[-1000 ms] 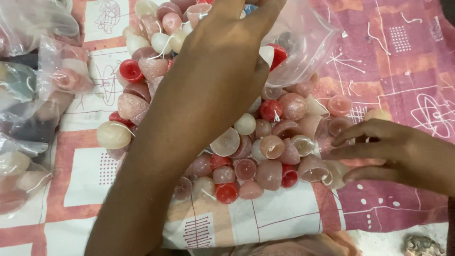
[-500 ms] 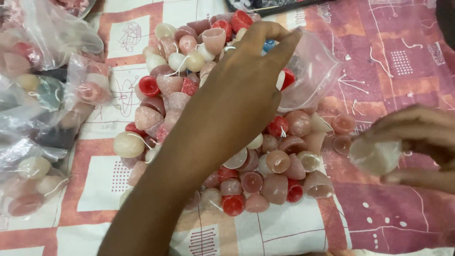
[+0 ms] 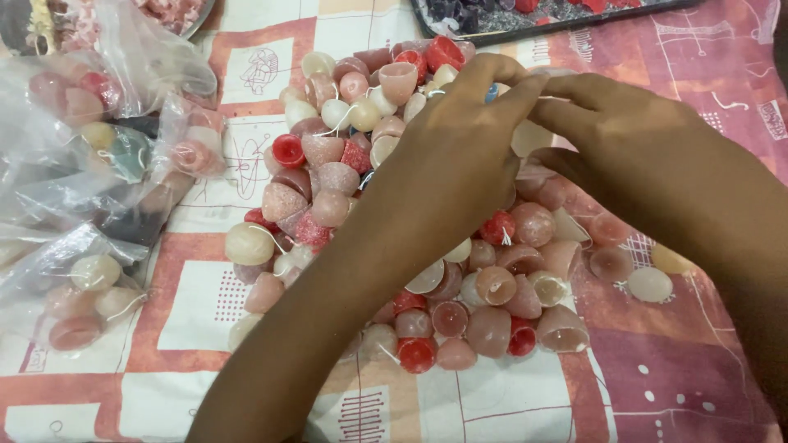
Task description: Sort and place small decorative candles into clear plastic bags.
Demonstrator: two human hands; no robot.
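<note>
I see my left hand (image 3: 460,156) stretched across a heap of small wax candles (image 3: 394,213) — pink, red and cream half-domes with white wicks — lying on a patterned cloth (image 3: 205,303) in pink, white and maroon. My right hand (image 3: 640,139) comes in from the right and meets the left at the far edge of the heap; fingertips of both pinch the thin rim of a clear bag (image 3: 542,82) there, so both are closed on the plastic. The bag itself is mostly hidden behind my hands; I cannot tell what is inside. Two loose cream candles (image 3: 650,284) lie apart to the right of the heap. On the left sit several filled bags (image 3: 90,205) of the same candles, and a dark tray (image 3: 533,16) runs along the top edge.
</note>
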